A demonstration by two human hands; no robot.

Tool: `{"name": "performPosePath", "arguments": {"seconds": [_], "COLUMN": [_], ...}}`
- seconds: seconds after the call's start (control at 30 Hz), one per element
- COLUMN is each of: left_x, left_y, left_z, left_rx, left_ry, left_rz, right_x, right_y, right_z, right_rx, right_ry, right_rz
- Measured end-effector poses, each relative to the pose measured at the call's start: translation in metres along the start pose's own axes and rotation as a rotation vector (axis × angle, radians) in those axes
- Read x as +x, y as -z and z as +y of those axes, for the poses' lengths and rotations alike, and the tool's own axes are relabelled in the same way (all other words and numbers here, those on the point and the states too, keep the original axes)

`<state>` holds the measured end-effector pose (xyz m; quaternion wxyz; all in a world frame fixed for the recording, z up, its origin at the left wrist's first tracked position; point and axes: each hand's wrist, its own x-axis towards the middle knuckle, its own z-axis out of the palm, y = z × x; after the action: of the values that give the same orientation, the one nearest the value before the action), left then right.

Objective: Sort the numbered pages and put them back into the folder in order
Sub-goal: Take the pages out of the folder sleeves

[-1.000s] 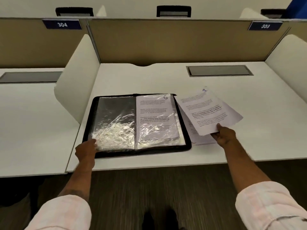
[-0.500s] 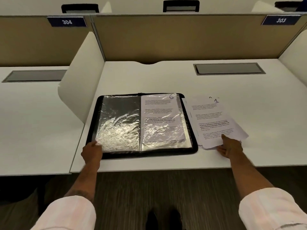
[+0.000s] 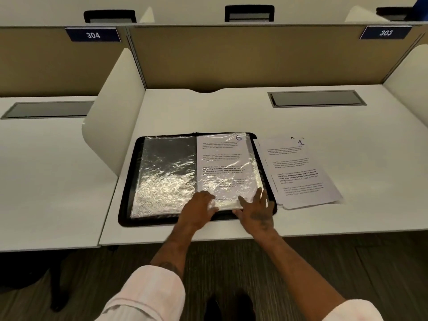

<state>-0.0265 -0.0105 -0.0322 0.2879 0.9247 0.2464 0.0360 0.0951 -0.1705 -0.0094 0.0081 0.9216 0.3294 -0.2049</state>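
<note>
White laminate carrel desk (image 3: 347,126), tan divider (image 3: 231,56) behind. Item: black zip folder (image 3: 150,222), lying open; page marked 6 (image 3: 222,158) inside crinkled clear plastic sleeve (image 3: 253,163). Loose white printed pages (image 3: 298,172), top sheet marked 1, just beside folder. Left hand (image 3: 199,210) on sleeve's near edge, pinch not discernible; right hand (image 3: 257,209) flat, fingers spread. Risk: clinging film creases or tears page marked 6 on withdrawal

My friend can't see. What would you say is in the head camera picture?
A person's left hand and right hand touch the bottom of the plastic sleeve holding page 6 in an open black folder on a white desk. Loose pages, page 1 on top, lie right of it.
</note>
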Motion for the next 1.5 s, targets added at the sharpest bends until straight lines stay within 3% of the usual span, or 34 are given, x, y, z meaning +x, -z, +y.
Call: {"name": "performPosePath", "arguments": {"seconds": [0.1, 0.23, 0.37, 0.73, 0.83, 0.9, 0.93, 1.1, 1.17, 1.27, 1.37, 1.5], "left_x": [0.003, 0.006, 0.009, 0.02, 0.021, 0.021, 0.021, 0.018, 0.014, 0.012, 0.012, 0.012], "left_y": [-0.012, -0.018, -0.019, -0.009, -0.008, -0.009, -0.009, -0.009, -0.008, -0.005, -0.004, -0.004], "left_z": [0.004, 0.007, 0.011, 0.012, 0.011, 0.011, 0.01, 0.008, 0.009, 0.011, 0.012, 0.016], "left_rx": [0.067, 0.156, 0.19, -0.031, -0.065, -0.08, -0.083, -0.033, 0.009, 0.054, 0.098, 0.117], "left_ry": [0.0, -0.027, -0.029, 0.153, 0.175, 0.179, 0.173, 0.12, 0.105, 0.087, 0.058, 0.035], "left_rz": [-0.095, -0.087, -0.057, 0.037, 0.055, 0.063, 0.067, 0.077, 0.069, 0.058, 0.056, 0.045], "right_x": [-0.009, -0.011, -0.003, -0.004, -0.008, -0.006, -0.001, 0.02, 0.021, 0.015, 0.001, -0.021], "right_y": [-0.014, -0.018, -0.022, -0.021, -0.026, -0.035, -0.041, -0.038, -0.035, -0.041, -0.054, -0.072], "right_z": [-0.013, -0.021, -0.022, -0.018, -0.017, -0.02, -0.022, -0.031, -0.033, -0.034, -0.031, -0.026], "right_rx": [-0.11, -0.117, -0.102, 0.04, 0.111, 0.059, 0.033, -0.085, -0.132, -0.179, -0.193, -0.142], "right_ry": [-0.001, 0.029, 0.078, 0.162, 0.475, 0.653, 0.64, 0.37, 0.33, 0.317, 0.314, 0.322], "right_rz": [0.05, -0.055, -0.005, 0.544, 0.683, 0.639, 0.579, 0.151, 0.072, 0.058, 0.211, 0.26]}}
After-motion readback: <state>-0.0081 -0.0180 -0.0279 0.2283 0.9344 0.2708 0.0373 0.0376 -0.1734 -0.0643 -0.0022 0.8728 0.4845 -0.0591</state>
